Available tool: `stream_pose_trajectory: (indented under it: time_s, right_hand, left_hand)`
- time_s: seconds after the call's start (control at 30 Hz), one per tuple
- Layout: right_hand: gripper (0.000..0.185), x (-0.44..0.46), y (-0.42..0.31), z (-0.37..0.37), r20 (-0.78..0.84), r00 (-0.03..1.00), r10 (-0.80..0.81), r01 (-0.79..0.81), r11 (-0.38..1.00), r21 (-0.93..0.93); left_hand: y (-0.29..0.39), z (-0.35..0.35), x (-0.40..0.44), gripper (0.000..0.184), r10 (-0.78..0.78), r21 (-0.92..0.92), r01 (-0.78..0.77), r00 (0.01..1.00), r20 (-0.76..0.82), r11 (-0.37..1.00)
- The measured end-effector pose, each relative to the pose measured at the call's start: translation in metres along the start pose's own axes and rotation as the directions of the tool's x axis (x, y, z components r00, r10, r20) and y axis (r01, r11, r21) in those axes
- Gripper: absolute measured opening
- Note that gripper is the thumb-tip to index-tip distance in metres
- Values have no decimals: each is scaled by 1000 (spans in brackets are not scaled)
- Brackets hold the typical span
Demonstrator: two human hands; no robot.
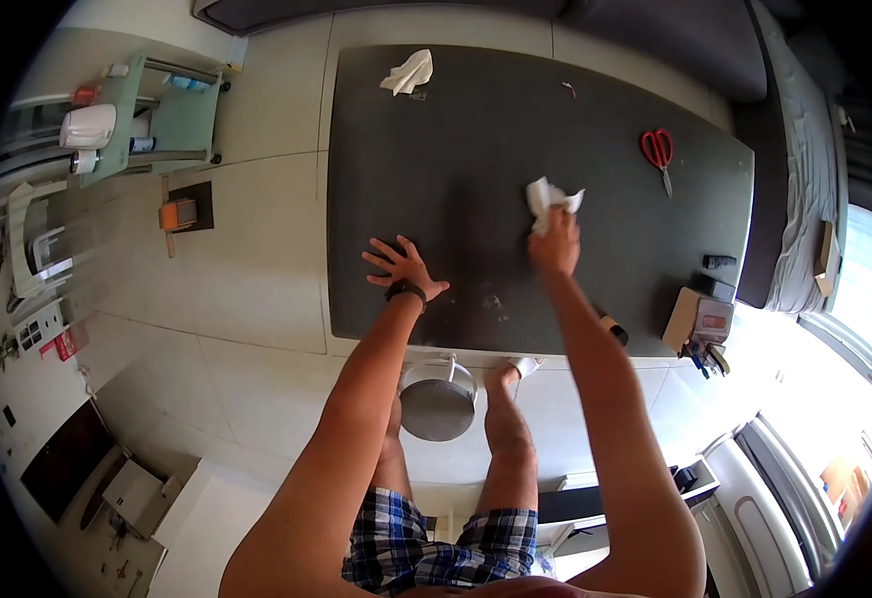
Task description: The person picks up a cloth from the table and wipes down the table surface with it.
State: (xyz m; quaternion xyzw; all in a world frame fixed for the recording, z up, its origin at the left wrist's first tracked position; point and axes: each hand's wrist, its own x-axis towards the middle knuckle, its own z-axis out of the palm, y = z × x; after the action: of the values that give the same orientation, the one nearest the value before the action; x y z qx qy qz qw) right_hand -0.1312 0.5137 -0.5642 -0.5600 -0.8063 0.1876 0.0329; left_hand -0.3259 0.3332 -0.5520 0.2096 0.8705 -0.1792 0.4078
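The right hand [557, 244] grasps 1 crumpled white tissue [539, 197] on the dark grey rectangular tabletop [456, 140]. The left hand [402, 269] (a black band [408, 291] circles its wrist) holds nothing, fingers spread on that surface. A 2nd white tissue [409, 73] lies near the far edge; red-handled metal scissors [658, 149] lie at right.
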Motion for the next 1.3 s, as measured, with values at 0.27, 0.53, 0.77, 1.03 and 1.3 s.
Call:
stream_pose_trajectory:
  time_s: [0.27, 0.53, 0.77, 1.03, 1.3]
  right_hand:
    - [65, -176, -54, 45, 508, 844, -173, 40, 964, 261]
    - [77, -238, -17, -4, 855, 517, -40, -258, 945, 200]
    - [67, -203, 22, -50, 679, 714, 169, -307, 948, 87]
    - [51, -54, 41, -51, -27, 1000, 8, 0, 960, 280]
    - [45, -68, 13, 34, -9, 999, 45, -46, 999, -26]
  left_hand:
    - [-4, 16, 9, 143, -13, -31, 10, 997, -76, 999]
    - [-75, 19, 11, 120, 337, -213, -391, 908, -250, 895]
    - [-145, 66, 40, 104, 528, -119, -556, 825, -202, 823]
    - [-108, 49, -4, 129, 403, 34, -402, 907, -120, 915]
    - [-108, 49, -1, 129, 388, 85, -382, 919, -75, 920]
